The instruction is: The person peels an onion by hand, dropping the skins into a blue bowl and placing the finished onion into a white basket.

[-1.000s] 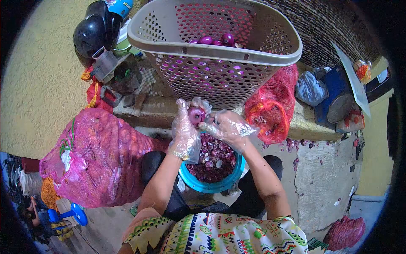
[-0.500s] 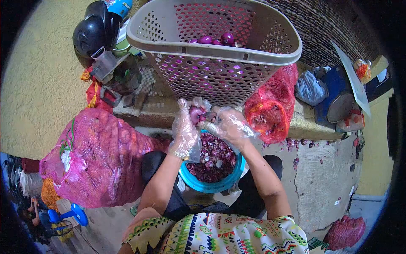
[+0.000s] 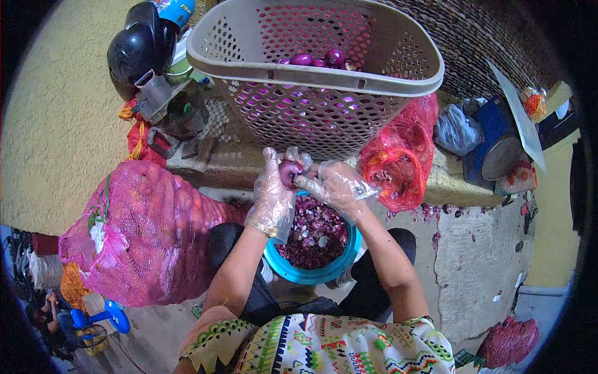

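My left hand (image 3: pixel 273 198), in a clear plastic glove, is closed around a red onion (image 3: pixel 289 174) above the basin. Against the onion's right side press the closed fingers of my right hand (image 3: pixel 339 187), gloved the same way. Whatever they pinch is too small and hidden to name. Below both hands a blue basin (image 3: pixel 299 277) stands between my knees, holding a heap of purple onion skins and scraps (image 3: pixel 311 240). Just beyond my hands is a tall perforated plastic basket (image 3: pixel 317 77) with shiny red onions (image 3: pixel 335 58) inside.
A bulging pink mesh sack of onions (image 3: pixel 149 243) leans at my left. Right of the basket lies an open red mesh sack (image 3: pixel 395 177) on the concrete ledge (image 3: pixel 458 184). Loose skins litter the floor at right. A black helmet (image 3: pixel 134 56) sits back left; another person is far left.
My right fingers have moved in against the onion, and the onion has turned slightly in my left hand. The basket, basin and sacks look the same.
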`<state>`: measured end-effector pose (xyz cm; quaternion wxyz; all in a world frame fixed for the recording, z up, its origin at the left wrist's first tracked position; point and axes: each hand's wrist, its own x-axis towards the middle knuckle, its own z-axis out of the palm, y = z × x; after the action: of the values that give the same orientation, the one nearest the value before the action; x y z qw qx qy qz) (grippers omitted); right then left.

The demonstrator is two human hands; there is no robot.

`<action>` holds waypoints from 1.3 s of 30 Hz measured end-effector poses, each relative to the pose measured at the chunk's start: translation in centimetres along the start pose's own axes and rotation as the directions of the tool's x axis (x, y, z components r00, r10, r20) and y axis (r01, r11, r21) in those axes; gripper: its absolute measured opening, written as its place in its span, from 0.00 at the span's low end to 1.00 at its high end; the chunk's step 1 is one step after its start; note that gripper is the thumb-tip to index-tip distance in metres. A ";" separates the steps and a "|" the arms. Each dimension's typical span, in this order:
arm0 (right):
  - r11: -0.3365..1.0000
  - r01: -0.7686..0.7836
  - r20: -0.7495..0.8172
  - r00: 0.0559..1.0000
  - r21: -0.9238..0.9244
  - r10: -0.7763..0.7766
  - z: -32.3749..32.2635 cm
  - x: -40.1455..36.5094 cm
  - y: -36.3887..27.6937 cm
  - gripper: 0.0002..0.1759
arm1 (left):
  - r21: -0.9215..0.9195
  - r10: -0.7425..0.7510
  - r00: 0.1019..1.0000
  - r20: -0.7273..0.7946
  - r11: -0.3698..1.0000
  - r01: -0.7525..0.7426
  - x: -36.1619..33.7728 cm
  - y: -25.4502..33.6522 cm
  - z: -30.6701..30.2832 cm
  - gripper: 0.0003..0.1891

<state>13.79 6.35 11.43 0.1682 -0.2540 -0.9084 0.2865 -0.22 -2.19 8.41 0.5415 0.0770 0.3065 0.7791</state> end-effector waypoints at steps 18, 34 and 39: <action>0.990 0.128 -0.158 0.981 0.060 -0.117 1.1 -0.7 0.5 0.30 | -0.111 -0.171 0.978 -0.122 0.981 0.158 0.3 0.5 -0.6 0.29; 0.990 0.131 -0.058 0.989 -0.045 -0.133 0.7 -0.4 0.2 0.32 | -0.057 -0.184 0.981 -0.056 0.982 0.181 0.3 0.4 -0.7 0.28; 0.973 0.169 -0.048 0.983 -0.157 -0.178 0.3 -0.3 0.0 0.26 | -0.072 -0.161 0.974 -0.161 0.986 0.152 -0.2 0.7 0.4 0.29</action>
<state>13.92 6.07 11.13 0.2007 -0.1943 -0.9406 0.1928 -0.55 -2.37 9.16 0.5757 -0.0288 0.3328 0.7463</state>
